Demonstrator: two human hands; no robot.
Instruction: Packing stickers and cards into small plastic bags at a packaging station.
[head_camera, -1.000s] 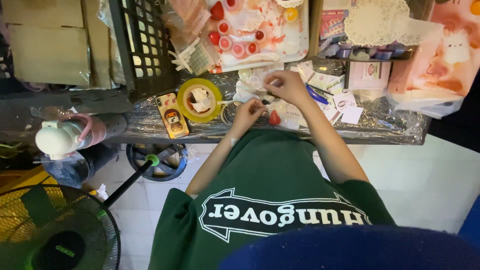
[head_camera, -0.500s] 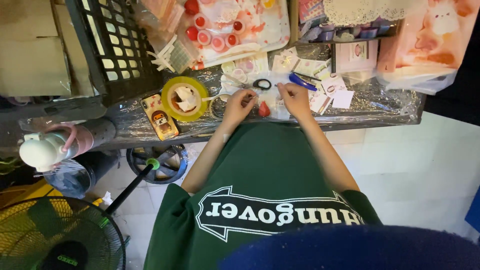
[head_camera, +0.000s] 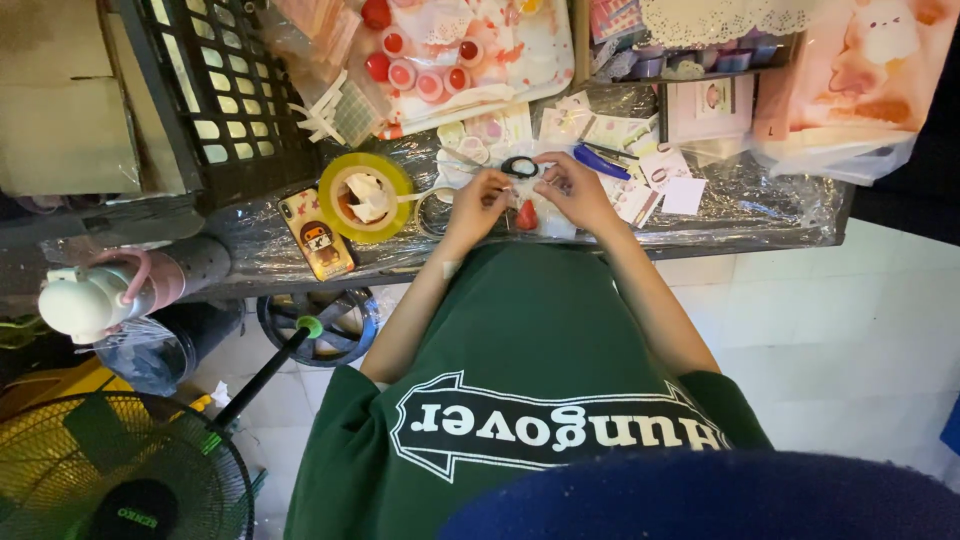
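Just above the centre of the frame, your left hand (head_camera: 478, 203) and right hand (head_camera: 572, 190) meet over the plastic-covered table (head_camera: 770, 215), fingers pinched around a small black ring (head_camera: 519, 167) held between them, the right hand slightly higher in the frame. A small red piece (head_camera: 526, 215) lies on the table directly below the ring, between your two wrists and about equally near both hands, its long axis running up and down the frame. A yellow tape roll (head_camera: 365, 197) sits to the left, well apart.
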